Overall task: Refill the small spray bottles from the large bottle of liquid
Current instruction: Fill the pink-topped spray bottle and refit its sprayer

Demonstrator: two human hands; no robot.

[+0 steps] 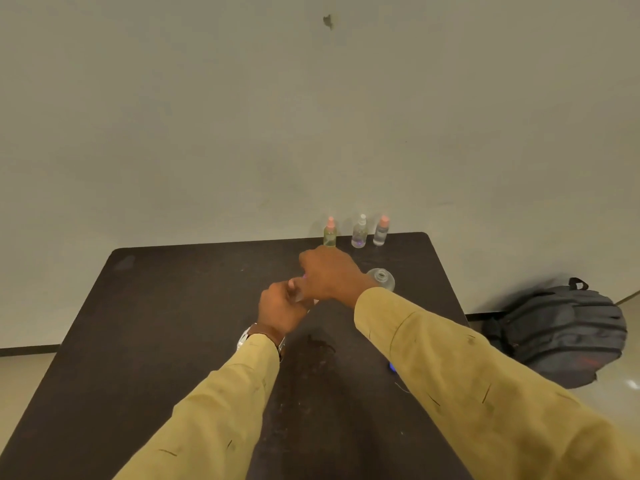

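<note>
Left fingers (pixel 274 295) are curled round a small clear item at mid-table. From its shape it is probably one of the small spray bottles, though blur hides the detail. The left hand (pixel 280 308) has a metal-strap watch (pixel 246 336) on its wrist.

- **Held bottle** (pixel 302 296): sits between the two hands, low over the table (pixel 173 306). It is pale and see-through, with a pinkish fleck at its top.
- **Right hand** (pixel 329 271): knuckles up, arched over the top of the held bottle. Its fingertips are hidden under the hand, so I cannot tell whether they pinch a cap or only hover.
- **Large bottle** (pixel 382 279): just to the right of the right hand and partly hidden behind that wrist. It is clear, squat and round-shouldered, stands upright with its long axis vertical, and its mouth is open with no cap.
- **Coming move:** the right hand is much the nearer to the large bottle. My guess is that it fetches and pours while the left steadies the small one.
- **Far edge, against the wall:** three upright sprayers stand in a row, near each other but apart.
  - green-tinted bottle (pixel 329 234) with a pink top
  - clear bottle (pixel 359 233) with a white nozzle
  - grey-labelled bottle (pixel 381 232) with a pink top
- **Table:** dark, matt and scuffed.
- **Far right, on the floor:** a grey fabric backpack (pixel 568 336), slumped.
</note>
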